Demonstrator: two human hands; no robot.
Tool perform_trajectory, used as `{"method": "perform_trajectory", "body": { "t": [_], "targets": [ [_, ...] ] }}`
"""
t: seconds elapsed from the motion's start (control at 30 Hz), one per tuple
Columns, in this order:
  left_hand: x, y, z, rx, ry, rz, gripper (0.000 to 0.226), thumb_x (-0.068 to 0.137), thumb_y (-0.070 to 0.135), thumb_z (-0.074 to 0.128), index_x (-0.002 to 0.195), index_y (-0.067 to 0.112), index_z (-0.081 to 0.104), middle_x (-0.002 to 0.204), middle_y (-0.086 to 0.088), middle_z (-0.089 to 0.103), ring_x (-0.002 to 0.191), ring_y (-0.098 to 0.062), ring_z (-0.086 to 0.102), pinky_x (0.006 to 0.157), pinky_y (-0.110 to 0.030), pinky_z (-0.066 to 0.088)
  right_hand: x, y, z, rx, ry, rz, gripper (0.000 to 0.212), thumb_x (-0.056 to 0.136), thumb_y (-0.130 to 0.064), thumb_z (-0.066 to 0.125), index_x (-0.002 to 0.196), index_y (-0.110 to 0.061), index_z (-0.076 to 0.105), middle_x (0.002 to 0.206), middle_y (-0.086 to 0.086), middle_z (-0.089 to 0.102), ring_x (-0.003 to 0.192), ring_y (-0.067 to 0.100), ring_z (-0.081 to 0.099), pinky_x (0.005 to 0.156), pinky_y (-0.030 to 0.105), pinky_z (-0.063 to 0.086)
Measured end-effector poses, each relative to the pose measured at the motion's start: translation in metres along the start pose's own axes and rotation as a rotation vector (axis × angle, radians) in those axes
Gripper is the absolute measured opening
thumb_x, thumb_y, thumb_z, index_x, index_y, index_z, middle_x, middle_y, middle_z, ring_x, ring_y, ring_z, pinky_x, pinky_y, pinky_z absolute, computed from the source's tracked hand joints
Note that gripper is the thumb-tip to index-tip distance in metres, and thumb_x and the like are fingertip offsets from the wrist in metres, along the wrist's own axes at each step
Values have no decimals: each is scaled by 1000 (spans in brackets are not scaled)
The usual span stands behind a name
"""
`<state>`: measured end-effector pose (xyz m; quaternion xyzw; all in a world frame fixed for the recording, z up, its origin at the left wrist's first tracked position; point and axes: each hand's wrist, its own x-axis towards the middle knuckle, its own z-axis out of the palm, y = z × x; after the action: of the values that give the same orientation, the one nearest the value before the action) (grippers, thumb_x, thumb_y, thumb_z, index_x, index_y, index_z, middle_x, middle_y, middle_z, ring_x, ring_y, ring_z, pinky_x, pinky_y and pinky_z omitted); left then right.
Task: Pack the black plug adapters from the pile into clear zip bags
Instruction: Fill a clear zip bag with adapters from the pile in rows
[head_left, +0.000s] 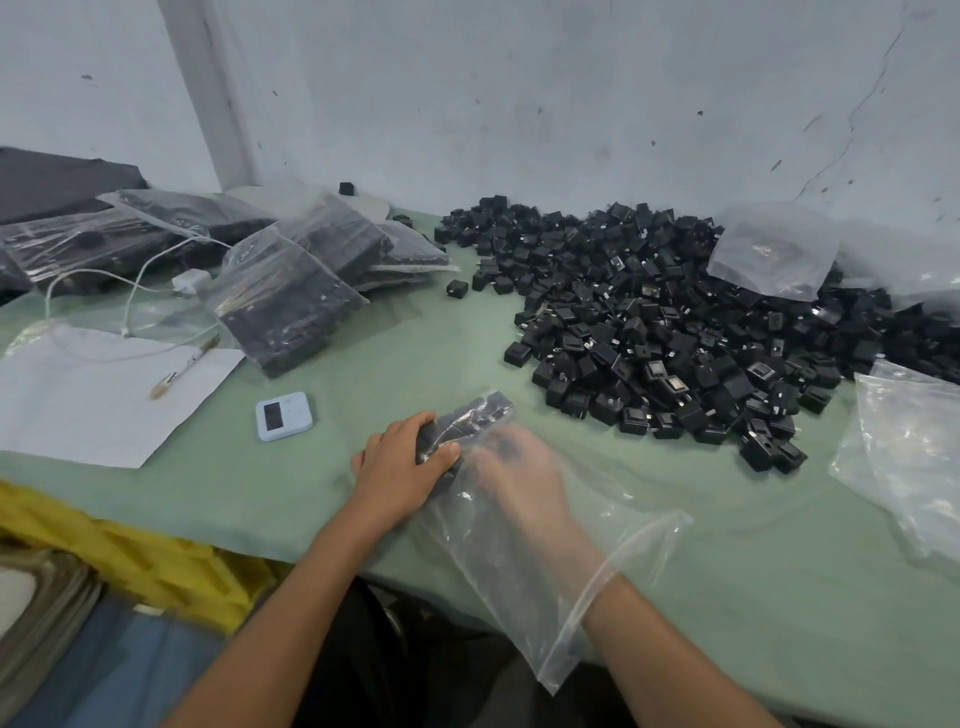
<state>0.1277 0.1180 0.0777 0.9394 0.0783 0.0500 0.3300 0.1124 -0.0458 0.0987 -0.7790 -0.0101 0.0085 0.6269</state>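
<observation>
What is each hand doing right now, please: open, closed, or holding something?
Left hand: grips the clear zip bag around the adapters inside it.
Right hand: inside the bag, blurred; its grip cannot be told.

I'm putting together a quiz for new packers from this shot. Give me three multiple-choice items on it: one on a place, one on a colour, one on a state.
1. Where is the right hand?
A. inside the clear zip bag
B. on a keyboard
C. in a pocket

2. What colour is the table cover?
A. red
B. pale green
C. white

3. What is the left hand doing?
A. lying flat and open
B. gripping the bag's far end, where black adapters sit
C. holding scissors

Answers:
1 A: the hand shows through the plastic, with the bag's mouth at the wrist.
2 B: green cloth shows around everything on the table.
3 B: its fingers and thumb curl round the adapter-filled end.
</observation>
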Motion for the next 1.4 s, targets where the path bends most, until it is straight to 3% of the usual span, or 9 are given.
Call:
{"method": "perform_trajectory", "body": {
  "t": [0.1,0.2,0.43,0.6,0.77,0.97,1.07,1.2,1.4],
  "targets": [
    [1,-1,1,4,1,4,54,92,62,54,140,39,45,141,9,50,131,-22,41,97,-34,20,8,9,3,-160,-46,-43,28,86,1,60,111,-9,69,109,8,68,103,22,66,92,42,53],
    [1,-2,1,6,1,7,55,92,63,53,140,39,45,141,10,50,130,-21,41,93,-32,18,6,14,7,-134,-22,-12,25,86,-9,62,107,-21,68,105,3,70,97,28,68,89,54,54],
    [0,-3,1,3,-27,18,63,94,63,49,150,41,31,148,9,46,135,-23,37,104,-37,19,7,26,5,-288,-1,-97,37,96,-8,55,125,-27,68,127,-9,67,112,4,59,104,24,44],
    [2,-3,0,90,-47,21,54,94,65,43,142,41,40,141,7,48,129,-24,41,98,-39,23,6,28,12,-278,26,-129,26,98,-20,59,118,-33,69,116,-17,69,108,3,62,98,32,48],
    [8,0,-5,115,-86,22,45,92,65,45,132,44,44,131,12,54,123,-22,46,89,-39,24,8,27,12,-329,-6,-112,30,99,-17,57,125,-28,67,128,-9,66,121,13,58,105,38,44],
    [16,17,-9,217,-56,106,36,92,50,51,122,30,50,111,9,61,111,-24,55,87,-38,28,6,20,5,-412,-58,-75,37,101,-18,52,137,-19,58,137,4,58,127,22,52,106,30,39],
    [14,18,-4,201,-53,142,41,97,48,45,132,26,48,124,2,63,113,-27,55,93,-39,33,4,18,5,-436,-47,-81,36,100,-15,52,135,-17,59,133,8,58,122,25,53,102,31,40],
    [16,17,-3,159,-59,84,55,95,66,41,137,31,48,129,8,62,119,-22,56,99,-40,36,4,17,4,-447,-44,-81,32,100,-18,51,131,-16,62,126,8,61,116,26,56,96,29,41],
    [14,20,2,203,-11,75,54,89,72,43,127,34,53,122,11,64,113,-21,56,86,-38,30,14,20,8,-487,-113,-179,19,97,-10,54,107,-9,69,103,4,69,93,20,63,81,31,48]
  ]
}}
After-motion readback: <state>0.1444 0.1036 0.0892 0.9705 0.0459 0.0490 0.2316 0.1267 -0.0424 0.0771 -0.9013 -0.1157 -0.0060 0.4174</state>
